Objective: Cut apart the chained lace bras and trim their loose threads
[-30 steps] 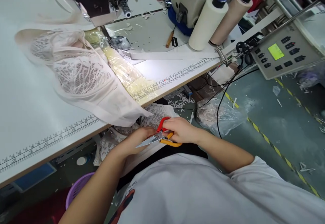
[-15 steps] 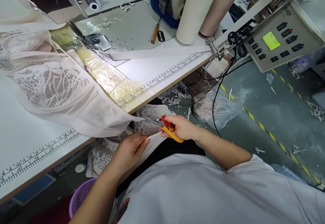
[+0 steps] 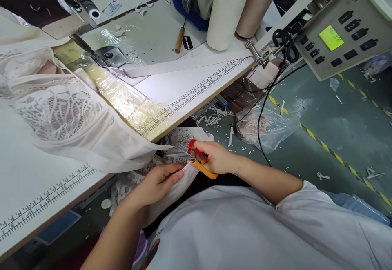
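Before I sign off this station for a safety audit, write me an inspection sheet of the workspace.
Surface: white table, ruler markings along its front edge.
Work things: red-and-orange-handled scissors; white fabric; lace garment on the table, one end overhanging.
Clutter: razor blade beside a wooden-handled tool; white scraps on the floor.
Hands: right fingers hold the scissors; left fingers pinch the white fabric's edge.
Cables: black cable passing in front of a plastic bag.
Surroundings: control panel lit; yellow-and-black floor tape.

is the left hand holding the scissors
No, the right hand holds the scissors, while the left hand has hold of white fabric.
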Motion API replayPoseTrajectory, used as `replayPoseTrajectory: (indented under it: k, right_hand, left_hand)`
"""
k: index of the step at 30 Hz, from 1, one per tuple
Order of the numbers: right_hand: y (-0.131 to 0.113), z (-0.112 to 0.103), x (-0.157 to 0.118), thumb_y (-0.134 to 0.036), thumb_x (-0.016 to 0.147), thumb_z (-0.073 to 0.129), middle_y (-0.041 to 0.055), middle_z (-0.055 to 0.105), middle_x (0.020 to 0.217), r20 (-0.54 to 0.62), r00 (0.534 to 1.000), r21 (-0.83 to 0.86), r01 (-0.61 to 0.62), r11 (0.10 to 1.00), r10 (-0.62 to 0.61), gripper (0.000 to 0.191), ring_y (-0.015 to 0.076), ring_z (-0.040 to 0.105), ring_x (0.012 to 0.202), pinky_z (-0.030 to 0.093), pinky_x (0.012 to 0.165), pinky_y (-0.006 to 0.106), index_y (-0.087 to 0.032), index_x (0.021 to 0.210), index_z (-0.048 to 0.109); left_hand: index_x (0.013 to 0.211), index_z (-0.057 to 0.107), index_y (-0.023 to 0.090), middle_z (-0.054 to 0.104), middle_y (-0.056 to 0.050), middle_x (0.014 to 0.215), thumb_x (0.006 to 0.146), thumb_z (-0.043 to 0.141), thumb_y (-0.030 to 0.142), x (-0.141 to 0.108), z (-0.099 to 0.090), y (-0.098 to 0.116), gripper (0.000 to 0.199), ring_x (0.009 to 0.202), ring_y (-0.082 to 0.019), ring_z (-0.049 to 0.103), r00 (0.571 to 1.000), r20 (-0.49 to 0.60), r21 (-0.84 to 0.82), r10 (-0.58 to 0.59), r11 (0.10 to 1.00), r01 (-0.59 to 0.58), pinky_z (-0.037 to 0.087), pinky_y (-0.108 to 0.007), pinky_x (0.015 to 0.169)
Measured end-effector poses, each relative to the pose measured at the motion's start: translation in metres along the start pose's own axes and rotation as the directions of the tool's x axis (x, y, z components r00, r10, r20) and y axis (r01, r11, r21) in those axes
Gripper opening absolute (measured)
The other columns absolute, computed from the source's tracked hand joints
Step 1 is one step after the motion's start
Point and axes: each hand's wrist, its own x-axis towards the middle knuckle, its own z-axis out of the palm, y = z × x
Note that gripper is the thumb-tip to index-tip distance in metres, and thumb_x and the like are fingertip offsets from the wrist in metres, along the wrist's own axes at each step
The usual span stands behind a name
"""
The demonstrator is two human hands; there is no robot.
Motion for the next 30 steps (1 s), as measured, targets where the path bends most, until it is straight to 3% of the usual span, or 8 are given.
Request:
replayPoseTrajectory:
  k: [3,9,12,17,19,22,24,30]
  right_hand:
    - [-0.001,-0.001,0.001,-0.021,0.067,0.061,-0.0008,0.059,0.076,-0.002,1.0,0.008,-0.013,1.0,0.013,0.016,0.0106,0.051,0.064,0.041,0.055,0.021,-0.018,0.078,0.051]
    - [-0.002,-0.003,0.002,-0.028,0.062,0.069,0.0,0.059,0.077,-0.034,0.971,0.102,-0.231,0.968,0.235,0.026,0.0106,0.052,0.062,0.044,0.056,0.022,-0.018,0.075,0.049]
    - [-0.003,0.0,0.004,-0.027,0.059,0.071,-0.0013,0.058,0.075,-0.053,0.96,0.158,-0.264,0.952,0.275,0.029,0.0092,0.05,0.058,0.044,0.055,0.021,-0.018,0.075,0.049]
    - [0.001,0.005,0.005,-0.024,0.062,0.065,-0.0014,0.057,0.072,-0.114,0.977,0.144,-0.165,0.976,0.182,0.021,0.0095,0.049,0.058,0.043,0.056,0.021,-0.018,0.072,0.048]
    - [0.002,0.007,0.004,-0.02,0.063,0.06,-0.0009,0.057,0.072,-0.133,0.982,0.136,-0.117,0.984,0.135,0.017,0.0099,0.049,0.059,0.042,0.055,0.021,-0.019,0.073,0.046]
    - [0.001,0.009,0.003,-0.019,0.063,0.059,-0.0018,0.055,0.069,-0.134,0.988,0.11,-0.068,0.992,0.082,0.019,0.0098,0.048,0.058,0.04,0.051,0.02,-0.02,0.071,0.042]
    - [-0.003,0.008,0.002,-0.022,0.065,0.06,-0.0023,0.053,0.068,-0.126,0.99,0.08,-0.049,0.996,0.058,0.021,0.0095,0.046,0.057,0.039,0.049,0.019,-0.02,0.069,0.039]
    - [-0.005,-0.012,0.002,-0.054,0.068,0.059,-0.0026,0.045,0.067,0.088,0.996,-0.054,0.033,0.998,-0.029,0.041,0.0106,0.04,0.056,0.036,0.049,0.023,-0.021,0.071,0.033]
  left_hand:
    - [0.065,0.062,0.017,0.063,-0.002,0.061,0.084,0.045,0.03,0.003,0.001,0.002,0.029,0.053,-0.016,0.055,0.998,-0.067,0.021,0.005,1.0,-0.004,0.045,-0.024,0.051]
    - [0.074,0.066,0.016,0.066,-0.004,0.063,0.084,0.047,0.026,0.001,0.006,0.002,0.024,0.055,-0.017,0.061,0.971,-0.221,0.189,0.09,0.981,-0.047,0.045,-0.025,0.053]
    - [0.073,0.066,0.016,0.066,-0.004,0.062,0.085,0.046,0.024,-0.002,0.008,0.002,0.025,0.055,-0.017,0.062,0.96,-0.25,0.252,0.129,0.966,-0.064,0.045,-0.025,0.053]
    - [0.065,0.064,0.016,0.063,-0.003,0.057,0.086,0.044,0.027,-0.003,0.011,0.008,0.03,0.051,-0.017,0.058,0.962,-0.259,0.316,0.084,0.949,0.002,0.044,-0.026,0.051]
    - [0.073,0.065,0.016,0.064,-0.003,0.061,0.084,0.046,0.027,-0.002,0.012,0.01,0.024,0.053,-0.017,0.06,0.959,-0.277,0.282,0.058,0.959,0.024,0.046,-0.025,0.052]
    - [0.088,0.064,0.017,0.068,-0.003,0.074,0.082,0.052,0.023,0.0,0.016,0.01,0.015,0.064,-0.016,0.063,0.938,-0.338,0.201,0.075,0.98,-0.006,0.049,-0.025,0.059]
    - [0.085,0.064,0.018,0.068,-0.002,0.076,0.081,0.054,0.02,0.002,0.017,0.008,0.011,0.067,-0.015,0.063,0.914,-0.389,0.188,0.119,0.981,-0.048,0.049,-0.024,0.063]
    - [0.075,0.066,0.02,0.066,-0.003,0.081,0.078,0.057,0.013,-0.005,0.014,0.012,0.011,0.075,-0.014,0.062,0.873,-0.46,0.083,0.159,0.987,-0.136,0.05,-0.023,0.067]
